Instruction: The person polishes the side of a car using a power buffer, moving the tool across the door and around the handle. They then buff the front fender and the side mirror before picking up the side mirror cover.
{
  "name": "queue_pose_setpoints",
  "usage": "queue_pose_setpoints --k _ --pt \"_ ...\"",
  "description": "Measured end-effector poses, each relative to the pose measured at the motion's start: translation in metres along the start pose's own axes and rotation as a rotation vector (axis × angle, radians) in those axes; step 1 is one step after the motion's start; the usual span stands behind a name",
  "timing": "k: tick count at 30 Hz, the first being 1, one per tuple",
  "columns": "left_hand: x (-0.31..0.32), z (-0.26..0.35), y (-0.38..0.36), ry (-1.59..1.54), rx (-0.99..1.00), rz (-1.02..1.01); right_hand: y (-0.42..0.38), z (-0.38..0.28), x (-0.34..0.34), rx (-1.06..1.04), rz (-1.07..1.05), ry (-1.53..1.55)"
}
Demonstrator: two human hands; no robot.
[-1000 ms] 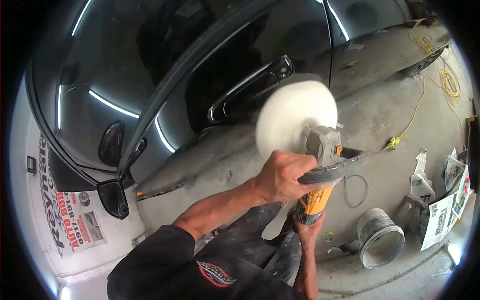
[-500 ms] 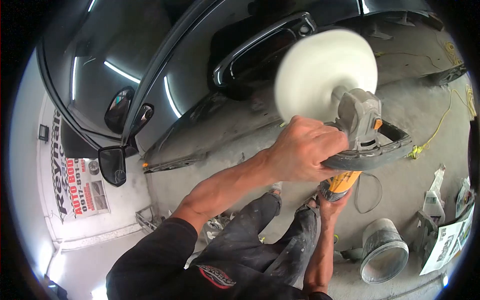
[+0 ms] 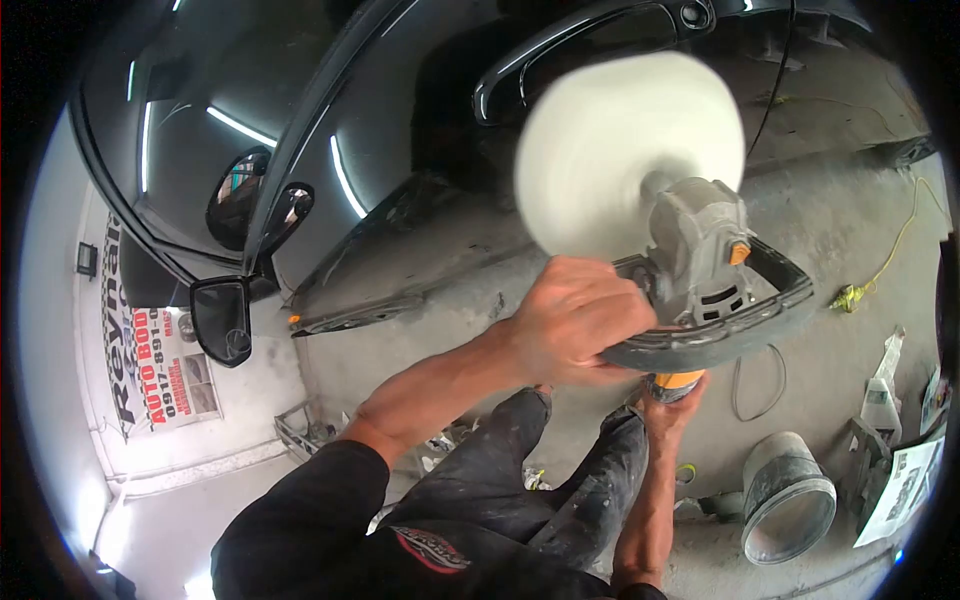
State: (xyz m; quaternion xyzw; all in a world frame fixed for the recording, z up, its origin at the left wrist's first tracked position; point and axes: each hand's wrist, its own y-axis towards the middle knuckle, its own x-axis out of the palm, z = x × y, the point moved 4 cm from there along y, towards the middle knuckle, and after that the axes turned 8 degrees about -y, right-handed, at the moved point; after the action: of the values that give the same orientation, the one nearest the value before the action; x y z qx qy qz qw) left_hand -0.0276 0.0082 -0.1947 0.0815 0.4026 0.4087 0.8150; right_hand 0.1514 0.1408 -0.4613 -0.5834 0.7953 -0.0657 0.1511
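A rotary polisher (image 3: 700, 240) with a grey gear head and a large white pad (image 3: 625, 155) is up against the black car door (image 3: 400, 110). The pad is smeared as if spinning, and it sits just below the door handle (image 3: 580, 50). My left hand (image 3: 585, 320) is closed round the left side of the black loop handle (image 3: 720, 340). Lower down, my right hand (image 3: 675, 400) wraps the yellow rear body (image 3: 677, 380) of the polisher, which the loop handle partly hides. Whether the pad presses on the paint cannot be told.
A side mirror (image 3: 222, 318) juts out at left. Behind it hangs a printed banner (image 3: 150, 370). A grey bucket (image 3: 788, 510) lies at lower right near newspaper sheets (image 3: 905, 490). A yellow cord with connector (image 3: 850, 296) and a dark cable loop (image 3: 760, 385) lie on the floor.
The polisher has shifted left along the door, away from the door handle, which now appears farther right and higher in view. Both hands keep their hold.
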Motion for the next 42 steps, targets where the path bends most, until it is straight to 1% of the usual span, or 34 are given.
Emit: queue_pose_setpoints --k 3,4,7,10,12,17,20,21,24,27,30,33,36,40,42 --pt "-0.012 0.001 -0.023 -0.017 0.015 0.01 -0.014 0.002 0.013 0.027 -0.014 0.015" --pt "-0.016 0.002 -0.03 -0.022 -0.015 0.022 -0.02 -0.003 0.016 0.043 0.005 0.0" --pt "-0.021 0.003 -0.049 -0.045 -0.081 0.068 -0.027 -0.012 0.012 -0.046 -0.003 -0.136" --pt "-0.023 0.002 -0.058 -0.073 -0.094 0.121 -0.039 -0.011 0.001 0.016 -0.005 -0.135" --pt "-0.025 0.006 -0.054 -0.049 -0.099 0.137 -0.045 -0.026 -0.016 0.044 -0.002 -0.185" --pt "-0.023 0.003 -0.044 -0.167 -0.066 0.203 -0.05 -0.076 -0.057 0.106 0.032 -0.388" --pt "-0.024 0.003 -0.037 -0.249 -0.06 0.235 -0.05 -0.098 -0.075 0.034 0.075 -0.479" --pt "-0.025 0.003 -0.036 -0.282 -0.058 0.236 -0.05 -0.106 -0.078 0.004 0.095 -0.506" --pt "-0.032 0.006 -0.027 -0.32 -0.045 0.247 -0.051 -0.123 -0.083 0.037 0.094 -0.528" --pt "-0.042 0.007 -0.019 -0.25 -0.056 0.259 -0.05 -0.144 -0.086 0.038 0.087 -0.551" --pt "-0.048 0.009 -0.016 -0.265 -0.059 0.274 -0.049 -0.173 -0.089 0.048 0.058 -0.583" --pt "-0.053 0.017 -0.015 -0.181 -0.091 0.284 -0.052 -0.183 -0.095 0.056 0.03 -0.597" --pt "-0.054 0.016 -0.014 -0.21 -0.036 0.275 -0.054 -0.193 -0.097 0.047 0.05 -0.612" --pt "-0.057 0.014 -0.006 -0.213 -0.041 0.273 -0.053 -0.193 -0.103 0.031 0.082 -0.64" --pt "-0.056 0.013 -0.009 -0.255 -0.056 0.289 -0.052 -0.198 -0.103 0.063 0.043 -0.629"
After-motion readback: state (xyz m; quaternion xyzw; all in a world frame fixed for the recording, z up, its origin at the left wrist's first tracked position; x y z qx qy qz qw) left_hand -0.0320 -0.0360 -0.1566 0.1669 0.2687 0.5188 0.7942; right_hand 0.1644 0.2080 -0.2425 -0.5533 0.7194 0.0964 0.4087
